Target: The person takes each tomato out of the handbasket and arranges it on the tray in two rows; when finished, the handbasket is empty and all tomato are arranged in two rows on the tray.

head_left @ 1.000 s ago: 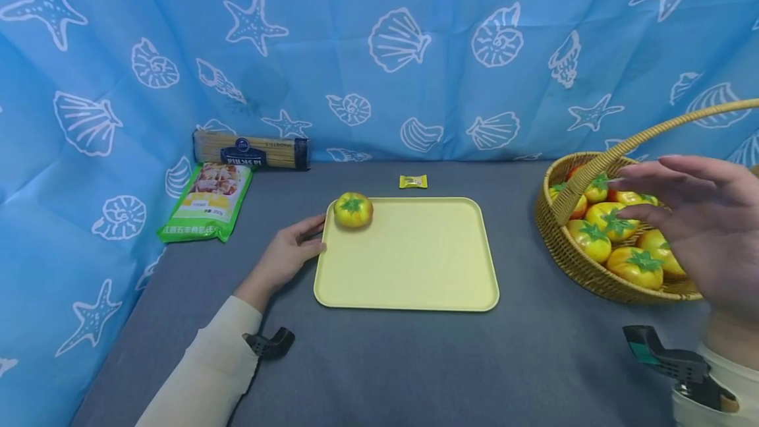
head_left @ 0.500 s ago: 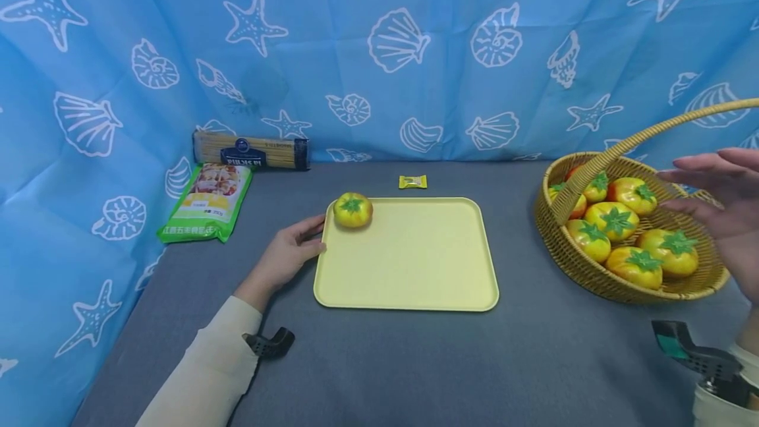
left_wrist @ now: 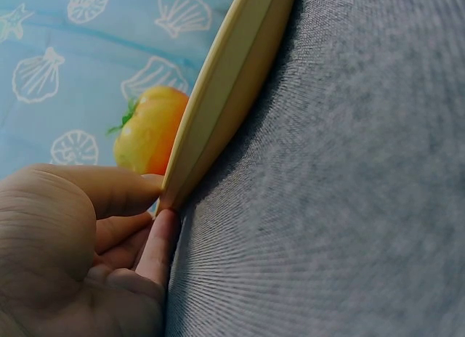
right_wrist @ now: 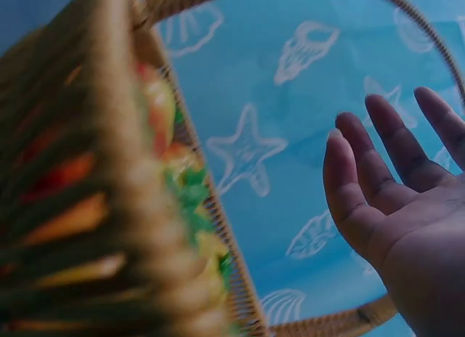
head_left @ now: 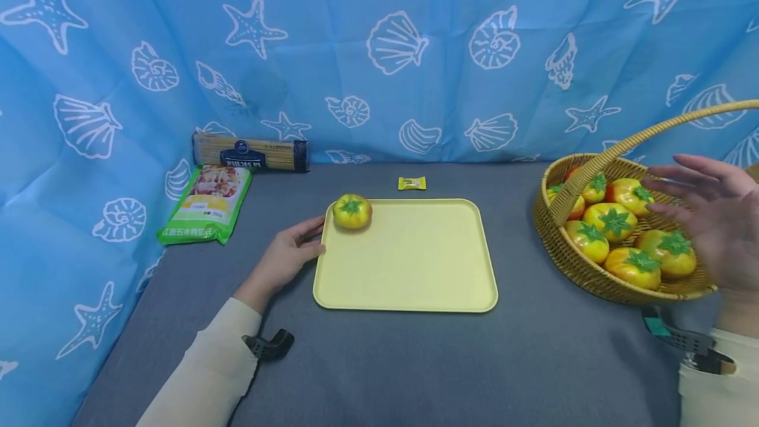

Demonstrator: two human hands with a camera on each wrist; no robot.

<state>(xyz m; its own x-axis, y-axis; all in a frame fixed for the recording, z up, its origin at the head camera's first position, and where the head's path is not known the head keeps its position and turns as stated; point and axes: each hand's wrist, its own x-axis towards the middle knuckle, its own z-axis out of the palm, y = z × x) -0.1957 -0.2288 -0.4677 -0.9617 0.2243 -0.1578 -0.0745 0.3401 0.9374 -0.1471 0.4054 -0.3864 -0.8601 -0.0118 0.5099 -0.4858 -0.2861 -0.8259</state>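
Note:
A pale yellow rectangular tray (head_left: 409, 262) lies on the grey table. My left hand (head_left: 290, 252) pinches its left rim between thumb and fingers; the left wrist view shows the grip on the tray edge (left_wrist: 218, 97). One yellow-red tomato (head_left: 352, 211) with a green star-shaped top sits in the tray's back left corner. Over the right side of a wicker basket (head_left: 584, 275) hovers my right hand (head_left: 717, 223), its fingers spread and holding nothing. Inside the basket are several similar tomatoes (head_left: 634, 267). The right wrist view has the hand (right_wrist: 421, 213) apart from the fruit, beneath the arched handle.
A small yellow wrapped packet (head_left: 412, 183) lies behind the tray. At the back left are a pack of spaghetti (head_left: 252, 152) and a green food bag (head_left: 207, 204). The basket's tall handle (head_left: 646, 137) arches up on the right. A blue shell-print curtain (head_left: 445, 84) hangs behind.
My right hand has drawn right, away from the basket's middle, then come slightly back left over its right side. The left hand, tray and tomato stay put.

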